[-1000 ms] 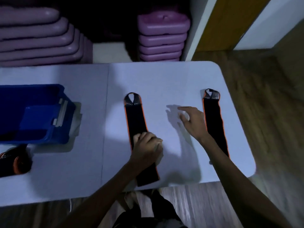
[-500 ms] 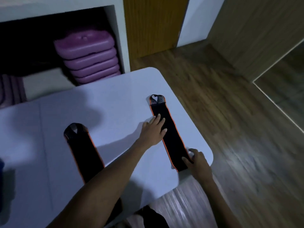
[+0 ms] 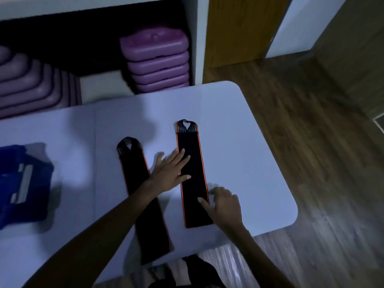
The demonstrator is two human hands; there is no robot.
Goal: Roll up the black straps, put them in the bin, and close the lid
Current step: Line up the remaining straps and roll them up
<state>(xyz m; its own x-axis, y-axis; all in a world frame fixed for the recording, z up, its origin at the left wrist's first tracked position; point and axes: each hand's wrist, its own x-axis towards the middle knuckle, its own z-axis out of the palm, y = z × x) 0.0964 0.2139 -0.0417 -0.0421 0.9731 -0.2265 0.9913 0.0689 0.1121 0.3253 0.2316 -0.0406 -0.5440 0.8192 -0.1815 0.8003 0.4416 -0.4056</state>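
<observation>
**Black straps both flat on the table, hands on the right one**

Black straps, two of them, lie unrolled and side by side on the white table (image 3: pixel 239 142), running roughly from the near edge toward the far edge. The right strap (image 3: pixel 192 173) has orange piping along both long edges and a loop with gathered cords at its far end. The left strap (image 3: pixel 143 204) sits just beside it, a bit closer to the camera, and its near end hangs past the table's front edge.

Left hand (image 3: pixel 169 171) is spread flat, fingers splayed, with the fingertips pressing on the left edge of the right strap around its middle. The forearm crosses over the left strap. Nothing is pinched, just an open palm laid down.

Right hand (image 3: pixel 223 204) is down near that same strap's near end, on its right edge, fingers curled with a fingertip on the fabric. It looks like a loose press rather than a real grab, so I'd call it open too.

Blue bin (image 3: pixel 22 183) is off at the left side of the table, well apart from both straps, and it's blurry. Purple stacked steps (image 3: pixel 155 61) sit in a shelf behind the table.
</observation>
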